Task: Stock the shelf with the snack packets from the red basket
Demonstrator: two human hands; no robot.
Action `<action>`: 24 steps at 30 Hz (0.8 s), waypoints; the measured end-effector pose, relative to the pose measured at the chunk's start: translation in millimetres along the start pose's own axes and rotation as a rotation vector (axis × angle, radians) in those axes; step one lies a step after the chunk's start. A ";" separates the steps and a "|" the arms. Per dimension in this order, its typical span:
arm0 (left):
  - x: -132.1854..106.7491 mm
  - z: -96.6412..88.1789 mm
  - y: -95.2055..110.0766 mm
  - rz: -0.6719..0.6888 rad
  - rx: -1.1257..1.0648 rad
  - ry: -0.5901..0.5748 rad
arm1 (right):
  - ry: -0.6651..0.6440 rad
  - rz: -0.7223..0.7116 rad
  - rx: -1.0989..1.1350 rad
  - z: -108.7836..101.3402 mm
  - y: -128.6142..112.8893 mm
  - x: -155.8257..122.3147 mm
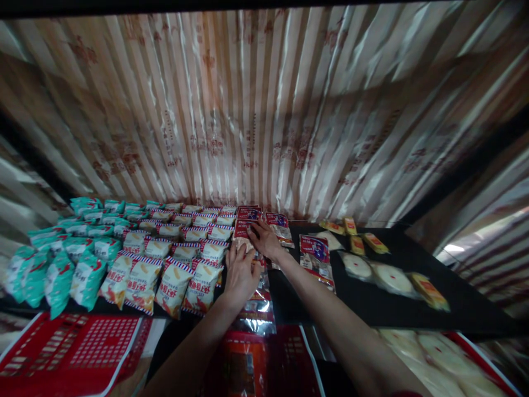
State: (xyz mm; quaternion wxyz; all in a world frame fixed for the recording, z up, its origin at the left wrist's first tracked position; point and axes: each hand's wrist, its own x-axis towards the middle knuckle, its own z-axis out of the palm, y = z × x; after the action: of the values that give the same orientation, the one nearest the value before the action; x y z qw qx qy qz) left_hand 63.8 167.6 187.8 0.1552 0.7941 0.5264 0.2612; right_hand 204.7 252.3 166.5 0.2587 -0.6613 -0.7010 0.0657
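Observation:
A row of red snack packets runs front to back on the black shelf, overlapping one another. On that row, my left hand lies with fingers stretched forward, touching the packets. Just beyond it and to the right, my right hand rests palm down, its fingers spread over a red packet. Below my left hand a clear-edged packet sticks out past the shelf's front edge. Another red packet lies right beside my right hand. A further red-and-blue packet lies on the far side of my right forearm.
Striped white snack bags and teal bags stand in rows to the left. On the right lie round pale packs and yellow packs. Red baskets sit below the shelf's front edge. A pleated curtain hangs behind.

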 end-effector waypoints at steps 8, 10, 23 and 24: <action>-3.5 -0.4 2.5 -0.015 0.031 -0.059 | 0.074 0.243 0.202 -6.0 -8.0 -8.1; -3.7 -1.0 3.0 -0.029 0.036 -0.072 | 0.044 0.295 0.248 -6.3 -9.9 -11.3; -0.7 -1.3 6.3 -0.035 0.102 -0.028 | 0.000 0.313 0.373 -7.2 -15.1 -17.0; -0.6 -0.5 4.8 -0.032 0.090 -0.020 | 0.023 0.307 0.378 -7.0 -14.3 -17.9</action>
State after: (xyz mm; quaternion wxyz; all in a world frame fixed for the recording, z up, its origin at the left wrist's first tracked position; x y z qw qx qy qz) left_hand 67.0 165.1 190.6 0.1289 0.7945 0.5484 0.2268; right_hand 194.9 231.7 173.8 0.3726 -0.7008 -0.5646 0.2267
